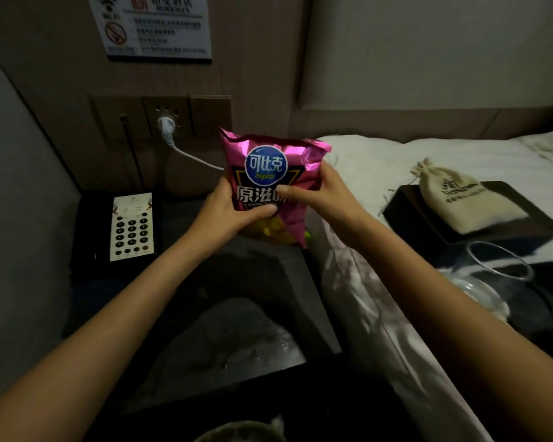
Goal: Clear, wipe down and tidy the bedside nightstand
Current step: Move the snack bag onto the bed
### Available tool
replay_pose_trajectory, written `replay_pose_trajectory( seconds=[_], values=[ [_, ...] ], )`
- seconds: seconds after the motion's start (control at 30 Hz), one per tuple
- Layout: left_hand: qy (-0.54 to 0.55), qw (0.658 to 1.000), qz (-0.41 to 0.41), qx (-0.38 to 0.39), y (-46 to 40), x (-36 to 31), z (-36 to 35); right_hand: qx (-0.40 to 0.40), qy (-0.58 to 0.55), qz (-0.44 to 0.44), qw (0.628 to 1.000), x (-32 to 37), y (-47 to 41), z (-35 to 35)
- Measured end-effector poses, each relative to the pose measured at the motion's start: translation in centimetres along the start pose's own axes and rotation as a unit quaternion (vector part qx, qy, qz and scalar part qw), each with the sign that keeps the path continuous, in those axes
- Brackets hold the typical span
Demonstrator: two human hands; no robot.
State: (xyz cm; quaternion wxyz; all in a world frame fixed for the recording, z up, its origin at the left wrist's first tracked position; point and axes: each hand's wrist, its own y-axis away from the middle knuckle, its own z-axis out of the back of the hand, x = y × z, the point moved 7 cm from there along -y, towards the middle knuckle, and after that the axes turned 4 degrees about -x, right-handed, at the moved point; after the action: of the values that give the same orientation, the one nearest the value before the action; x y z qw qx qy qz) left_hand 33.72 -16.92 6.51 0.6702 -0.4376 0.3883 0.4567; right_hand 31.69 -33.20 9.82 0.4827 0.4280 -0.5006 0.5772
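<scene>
A pink foil chip bag (265, 161) is held upright in the air above the dark nightstand (237, 282). My left hand (227, 215) grips its lower left side, thumb across the front. My right hand (316, 193) pinches its right edge, thumb on the printed front. The bag's top is crumpled. A black telephone (122, 228) with a white keypad card sits at the nightstand's back left.
A white plug and cable (168, 127) hang from the wall socket behind the bag. On the white bed (364, 161) to the right lie a dark tray (428, 215) with a beige drawstring pouch (463, 199) and a clear glass (492, 275). A notice sign (154, 25) hangs above.
</scene>
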Motion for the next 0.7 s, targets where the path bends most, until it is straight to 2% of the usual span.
replay_pose_trajectory(
  seconds=[0.13, 0.2, 0.33, 0.53, 0.63, 0.7],
  values=[
    [0.058, 0.998, -0.013, 0.031, 4.4, -5.0, -3.4, 0.003, 0.005, 0.019, 1.0, 3.8, 6.4, 2.6],
    [0.073, 0.996, -0.018, 0.048, 6.4, -7.4, -5.7, -0.023, 0.018, 0.021, 0.999, 5.3, 9.8, 4.8],
    [0.122, 0.989, -0.031, 0.077, 10.4, -11.4, -11.5, -0.119, 0.041, 0.02, 0.992, 6.9, 17.6, 10.4],
    [0.148, 0.969, -0.054, 0.192, 17.0, -15.7, -21.9, -0.287, 0.05, 0.009, 0.956, 6.8, 29.2, 18.7],
    [0.115, 0.96, -0.083, 0.242, 20.1, -17.0, -25.8, -0.373, 0.034, 0.0, 0.927, 6.3, 33.8, 22.2],
    [0.053, 0.958, -0.114, 0.258, 21.6, -17.5, -27.6, -0.434, 0.041, -0.019, 0.9, 5.7, 36.2, 24.5]
  ],
)
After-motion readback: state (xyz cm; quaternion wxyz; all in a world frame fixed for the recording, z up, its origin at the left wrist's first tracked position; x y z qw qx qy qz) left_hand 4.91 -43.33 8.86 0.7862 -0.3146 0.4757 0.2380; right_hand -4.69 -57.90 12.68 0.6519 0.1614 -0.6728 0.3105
